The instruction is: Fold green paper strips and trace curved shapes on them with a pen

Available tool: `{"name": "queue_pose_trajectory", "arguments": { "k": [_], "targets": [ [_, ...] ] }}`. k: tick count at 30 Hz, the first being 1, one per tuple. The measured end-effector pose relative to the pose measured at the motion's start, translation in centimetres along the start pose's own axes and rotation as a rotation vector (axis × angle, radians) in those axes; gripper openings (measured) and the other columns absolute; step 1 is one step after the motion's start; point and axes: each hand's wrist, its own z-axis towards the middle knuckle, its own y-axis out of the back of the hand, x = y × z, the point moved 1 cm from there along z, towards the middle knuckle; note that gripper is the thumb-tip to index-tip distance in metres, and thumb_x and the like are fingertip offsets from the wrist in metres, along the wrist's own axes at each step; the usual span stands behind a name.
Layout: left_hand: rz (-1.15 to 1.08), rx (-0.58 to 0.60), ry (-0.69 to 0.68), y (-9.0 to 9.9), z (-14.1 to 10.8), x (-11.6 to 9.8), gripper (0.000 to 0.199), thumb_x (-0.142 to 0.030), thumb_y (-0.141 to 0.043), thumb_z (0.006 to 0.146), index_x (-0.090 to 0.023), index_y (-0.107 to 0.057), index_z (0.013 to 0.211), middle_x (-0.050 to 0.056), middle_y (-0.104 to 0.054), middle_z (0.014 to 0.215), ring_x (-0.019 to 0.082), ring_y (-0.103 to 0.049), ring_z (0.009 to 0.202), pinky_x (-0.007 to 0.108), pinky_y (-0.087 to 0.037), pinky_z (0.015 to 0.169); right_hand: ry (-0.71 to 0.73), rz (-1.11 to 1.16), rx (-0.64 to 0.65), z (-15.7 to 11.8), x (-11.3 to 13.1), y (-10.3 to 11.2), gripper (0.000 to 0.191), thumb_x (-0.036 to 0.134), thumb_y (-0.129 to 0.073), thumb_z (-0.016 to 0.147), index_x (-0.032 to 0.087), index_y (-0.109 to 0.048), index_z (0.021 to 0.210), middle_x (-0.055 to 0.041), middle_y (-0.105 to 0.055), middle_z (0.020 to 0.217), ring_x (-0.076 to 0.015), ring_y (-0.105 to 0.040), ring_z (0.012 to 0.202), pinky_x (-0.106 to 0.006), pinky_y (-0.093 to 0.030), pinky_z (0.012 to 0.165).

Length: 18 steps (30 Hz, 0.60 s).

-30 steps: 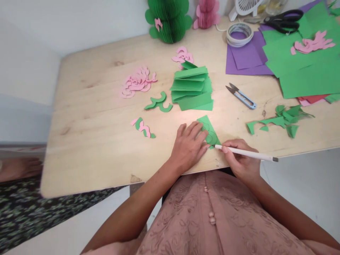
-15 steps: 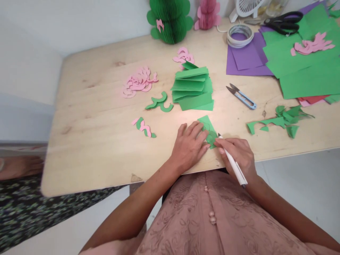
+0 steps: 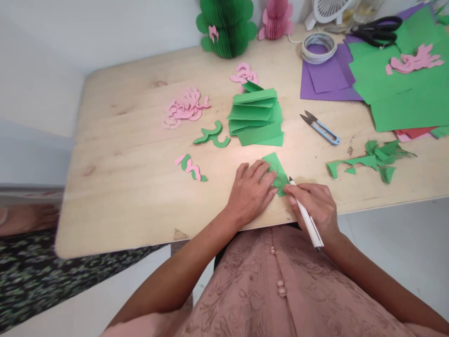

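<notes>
A small green paper piece (image 3: 275, 164) with curved lines drawn on it lies near the table's front edge. My left hand (image 3: 250, 193) rests flat across its left part, fingers stretched and spread. In my right hand (image 3: 317, 203) is a white pen (image 3: 307, 220), its dark tip at the paper's right edge. Behind the paper stands a stack of folded green paper strips (image 3: 256, 117). To the left are green curved cut-outs (image 3: 213, 135) and a small pink-and-green group of cut-outs (image 3: 191, 167).
Blue thread snips (image 3: 321, 127) and green scraps (image 3: 380, 157) lie to the right. Farther back are pink cut-outs (image 3: 185, 107), a tape roll (image 3: 318, 48), black-handled scissors (image 3: 377, 32), green sheets (image 3: 403, 103) and a green honeycomb paper decoration (image 3: 228, 28). Another person's hand (image 3: 31, 217) shows at left.
The pen has tilted slightly in my right hand, its rear end shifting a little. My left hand stays in place on the green paper. The whole view has moved very slightly.
</notes>
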Motion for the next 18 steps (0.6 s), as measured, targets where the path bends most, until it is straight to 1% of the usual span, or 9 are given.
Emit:
{"name": "queue_pose_trajectory", "arguments": {
  "k": [5,10,13,15,18],
  "targets": [
    [-0.013,0.006,0.009,0.0,0.0,0.0,0.029,-0.033,-0.047,0.096,-0.017,-0.057,0.117,0.013,-0.059,0.13,0.028,-0.047,0.13,0.046,-0.032,0.105,-0.049,0.066,-0.002,0.2,0.1,0.2,0.03,0.014,-0.057,0.088,0.022,-0.064,0.116,-0.0055,-0.074,0.096,-0.0206,-0.067,0.087,-0.037,-0.048,0.08],
    [-0.023,0.017,0.016,0.1,-0.1,0.0,0.029,-0.033,-0.047,0.095,-0.018,-0.058,0.117,0.013,-0.059,0.131,0.028,-0.045,0.13,0.047,-0.031,0.106,-0.17,0.274,-0.034,0.4,0.2,1.0,0.033,0.016,-0.057,0.087,0.025,-0.064,0.118,-0.0053,-0.074,0.1,-0.0228,-0.068,0.09,-0.04,-0.049,0.079],
    [-0.03,0.017,0.016,0.0,0.0,0.1,0.028,-0.033,-0.047,0.095,-0.017,-0.058,0.117,0.013,-0.058,0.131,0.028,-0.045,0.13,0.047,-0.031,0.106,-0.225,0.329,-0.022,0.5,0.5,1.4,0.025,0.017,-0.056,0.088,0.024,-0.066,0.109,-0.0051,-0.074,0.096,-0.021,-0.068,0.083,-0.039,-0.049,0.075],
    [-0.036,0.01,0.01,0.0,0.0,0.1,0.029,-0.033,-0.047,0.096,-0.017,-0.058,0.116,0.013,-0.059,0.13,0.028,-0.046,0.13,0.047,-0.031,0.105,-0.273,0.306,-0.005,0.6,0.8,1.4,0.018,0.019,-0.056,0.088,0.023,-0.066,0.102,-0.0039,-0.073,0.088,-0.0195,-0.066,0.076,-0.037,-0.049,0.072],
    [-0.04,0.002,0.006,0.0,0.0,0.1,0.028,-0.033,-0.047,0.096,-0.016,-0.058,0.116,0.013,-0.059,0.129,0.028,-0.046,0.13,0.047,-0.032,0.105,-0.318,0.259,-0.021,0.5,1.0,1.2,0.01,0.021,-0.058,0.086,0.023,-0.065,0.094,-0.0021,-0.071,0.079,-0.0185,-0.064,0.072,-0.035,-0.049,0.068]
  ]
}}
